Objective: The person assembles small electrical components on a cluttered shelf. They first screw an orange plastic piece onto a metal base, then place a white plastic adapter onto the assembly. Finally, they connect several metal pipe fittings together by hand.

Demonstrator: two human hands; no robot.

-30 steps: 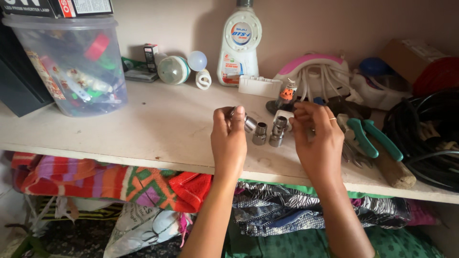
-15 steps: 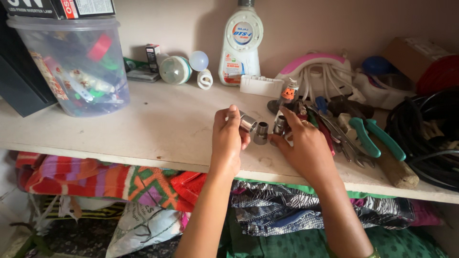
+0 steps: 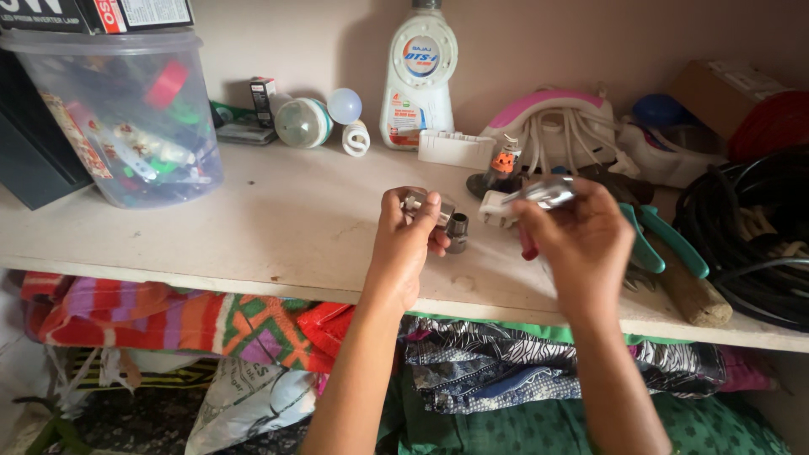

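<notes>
- Nearest, under the shelf edge, folded cloths (image 3: 168, 316) in many colours lie in a pile.
- The left hand (image 3: 406, 240) is closed around a small metal fitting (image 3: 419, 203), above the front part of the white shelf (image 3: 278, 227).
- A short grey metal piece (image 3: 457, 232) is just beside the left fingers; I cannot tell if it touches them.
- The right hand (image 3: 581, 244) is a little higher, and its fingers are clamped on a shiny metal piece (image 3: 543, 193), which is blurred.
- Pliers with green handles (image 3: 661, 240) lie just right of this hand.
- Further left stands a clear plastic tub (image 3: 126, 118) full of small things.
- At the back wall are a white bottle (image 3: 419, 80), two bulbs (image 3: 324, 118) and a pink and white appliance (image 3: 556, 122); black cable (image 3: 750, 232) is coiled at the right.
</notes>
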